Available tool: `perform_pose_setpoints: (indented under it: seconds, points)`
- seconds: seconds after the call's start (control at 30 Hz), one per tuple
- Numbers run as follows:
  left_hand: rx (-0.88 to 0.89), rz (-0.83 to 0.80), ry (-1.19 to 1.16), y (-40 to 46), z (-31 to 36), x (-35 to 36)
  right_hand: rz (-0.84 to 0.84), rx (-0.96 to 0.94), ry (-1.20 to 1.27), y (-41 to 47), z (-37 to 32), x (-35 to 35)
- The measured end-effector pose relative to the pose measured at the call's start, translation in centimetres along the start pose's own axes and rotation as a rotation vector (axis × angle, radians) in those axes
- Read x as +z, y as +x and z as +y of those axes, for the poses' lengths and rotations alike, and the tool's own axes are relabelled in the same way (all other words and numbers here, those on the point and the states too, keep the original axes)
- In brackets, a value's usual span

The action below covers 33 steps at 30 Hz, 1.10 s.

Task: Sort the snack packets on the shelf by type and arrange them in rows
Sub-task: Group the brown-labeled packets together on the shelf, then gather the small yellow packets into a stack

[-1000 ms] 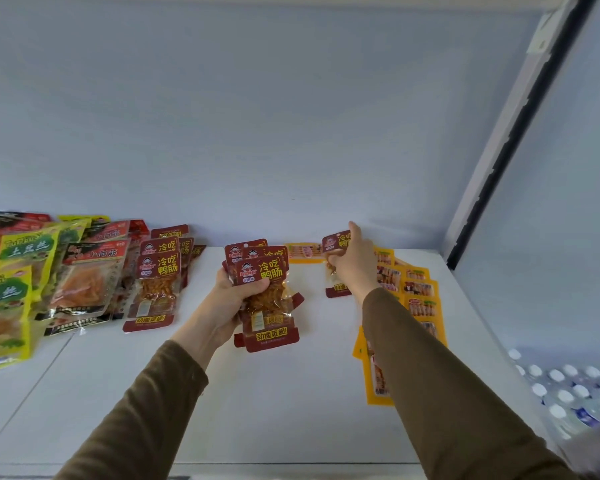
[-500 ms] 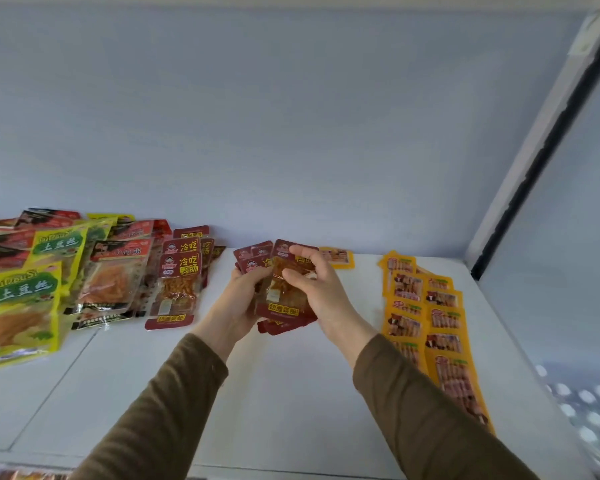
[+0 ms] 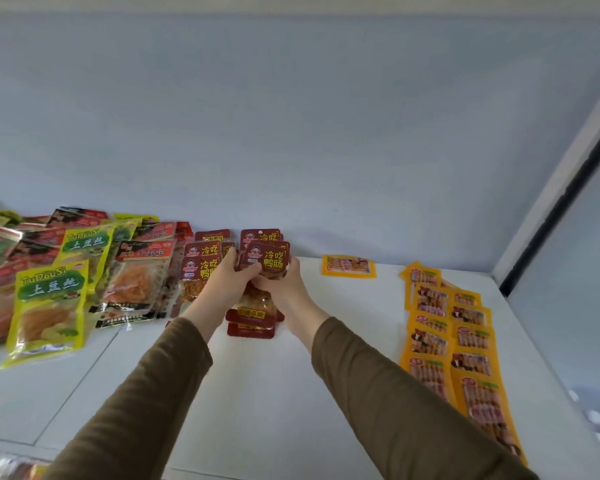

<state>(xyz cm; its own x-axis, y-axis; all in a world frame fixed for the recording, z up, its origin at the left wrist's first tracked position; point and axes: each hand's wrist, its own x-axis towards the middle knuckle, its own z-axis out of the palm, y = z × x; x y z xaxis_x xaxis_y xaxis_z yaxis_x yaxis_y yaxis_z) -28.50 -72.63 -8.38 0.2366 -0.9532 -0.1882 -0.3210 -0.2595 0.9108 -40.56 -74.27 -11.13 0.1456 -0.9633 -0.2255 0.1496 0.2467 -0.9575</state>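
Dark-red snack packets (image 3: 266, 268) sit bunched between both hands above the white shelf (image 3: 257, 393), near the back wall: the left hand (image 3: 226, 283) curls round their left edge, the right hand (image 3: 282, 289) grips from the right, both arms reaching forward in brown sleeves. More dark-red packets (image 3: 201, 268) lie just left, beside yellow-green packets (image 3: 49, 306). Orange packets (image 3: 451, 341) lie in 2 rows at the right.

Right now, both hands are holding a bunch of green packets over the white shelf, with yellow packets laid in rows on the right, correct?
Not quite: the head view shows the left hand and right hand holding dark red packets, not green. The green packets lie at the left. The rest stands: white shelf, yellow packets in rows on the right.
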Motion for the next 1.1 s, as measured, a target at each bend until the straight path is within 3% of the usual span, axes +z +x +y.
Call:
perform_pose_setpoints:
  seconds: [0.13,0.27,0.43,0.7,0.83,0.97,1.1]
  points:
    - [0.002,0.062,0.1,0.0,-1.3,0.2,0.163,-0.081,-0.23,1.4,0.8,2.6]
    - [-0.032,0.103,-0.023,0.0,-1.6,0.5,0.201,-0.096,-0.504,1.7,1.7,3.6]
    - [-0.05,0.123,-0.052,-0.3,-1.9,0.5,0.162,-0.137,-0.522,1.1,2.6,2.4]
    - [0.127,0.194,0.066,-0.8,-2.5,0.6,0.036,-0.163,-0.337,-2.5,2.3,0.9]
    - [0.281,0.251,0.207,-2.0,-1.6,1.2,0.065,-0.237,-0.406,-5.4,-0.4,-1.9]
    - [0.466,0.138,0.275,-5.1,0.1,4.2,0.144,-0.422,-0.597,-9.4,-2.7,-6.6]
    - [0.622,-0.08,0.338,-9.2,1.1,9.1,0.24,-0.44,-0.749,-14.7,-3.1,-12.6]
